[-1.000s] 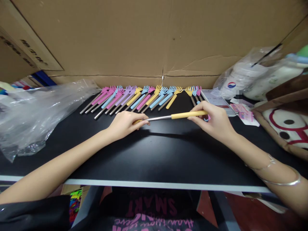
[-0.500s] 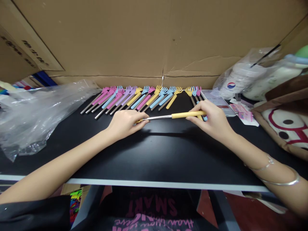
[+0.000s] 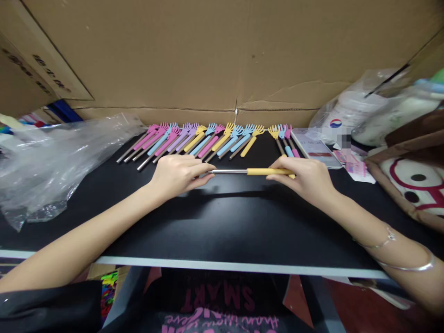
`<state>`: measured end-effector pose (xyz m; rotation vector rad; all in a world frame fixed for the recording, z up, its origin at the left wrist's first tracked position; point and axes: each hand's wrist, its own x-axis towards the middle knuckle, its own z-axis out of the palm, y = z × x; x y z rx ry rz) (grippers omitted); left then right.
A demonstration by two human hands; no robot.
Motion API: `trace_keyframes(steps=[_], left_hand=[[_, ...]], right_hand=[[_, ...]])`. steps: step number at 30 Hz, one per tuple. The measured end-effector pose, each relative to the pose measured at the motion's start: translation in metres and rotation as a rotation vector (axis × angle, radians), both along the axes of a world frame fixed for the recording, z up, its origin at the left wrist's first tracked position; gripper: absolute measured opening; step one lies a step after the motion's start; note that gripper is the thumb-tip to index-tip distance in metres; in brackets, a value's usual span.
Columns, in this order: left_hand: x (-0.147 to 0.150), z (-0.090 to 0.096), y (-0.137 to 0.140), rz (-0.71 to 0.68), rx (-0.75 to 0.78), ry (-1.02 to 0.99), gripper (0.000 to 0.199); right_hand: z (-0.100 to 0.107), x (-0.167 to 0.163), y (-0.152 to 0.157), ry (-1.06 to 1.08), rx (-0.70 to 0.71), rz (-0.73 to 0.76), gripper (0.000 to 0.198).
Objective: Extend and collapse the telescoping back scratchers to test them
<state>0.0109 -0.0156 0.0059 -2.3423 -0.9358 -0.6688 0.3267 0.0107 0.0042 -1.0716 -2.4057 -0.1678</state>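
Note:
A yellow-handled back scratcher with a metal rod lies level between my two hands, just above the black table. My left hand pinches the rod's left end, and its fingers hide the tip. My right hand grips the yellow handle at the right. Behind my left hand, a row of back scratchers in pink, blue, purple and yellow lies slanted, hand-shaped claws at the far side. Beyond my right hand is a smaller group of back scratchers in yellow, blue and pink, partly covered by that hand.
A clear plastic bag covers the table's left side. At the right are a phone, pink-and-white paper, a bagged cup and a brown bag with a cartoon face. Cardboard walls the back.
The back scratcher's right end has dipped, so it now lies nearly level. My right hand has come down slightly. Both hands keep their grip.

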Motion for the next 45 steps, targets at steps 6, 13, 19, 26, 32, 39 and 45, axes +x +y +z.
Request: trace_keyframes(steps=[6, 13, 19, 26, 32, 39, 45], left_hand=[[-0.001, 0.002, -0.001, -0.028, 0.088, -0.004, 0.023], [0.0, 0.006, -0.005, -0.046, 0.271, 0.039, 0.017], [0.002, 0.011, -0.009, -0.05, 0.379, 0.084, 0.015], [0.003, 0.01, -0.01, -0.051, 0.369, 0.099, 0.013], [0.004, 0.007, -0.007, -0.024, 0.247, 0.072, 0.015], [0.005, 0.002, -0.002, 0.001, -0.023, 0.04, 0.021], [-0.004, 0.007, 0.002, 0.066, -0.064, 0.12, 0.025]], right_hand=[[-0.001, 0.0, -0.002, -0.048, 0.029, -0.028, 0.046], [-0.001, -0.003, -0.003, -0.057, -0.063, 0.043, 0.042], [0.004, -0.007, -0.008, -0.049, -0.18, 0.07, 0.04], [0.005, -0.011, -0.009, -0.059, -0.312, 0.085, 0.027], [0.005, -0.013, -0.01, -0.071, -0.326, 0.066, 0.028], [0.007, -0.009, -0.009, -0.138, -0.186, 0.02, 0.035], [0.014, -0.002, -0.006, -0.165, -0.057, -0.028, 0.042]])
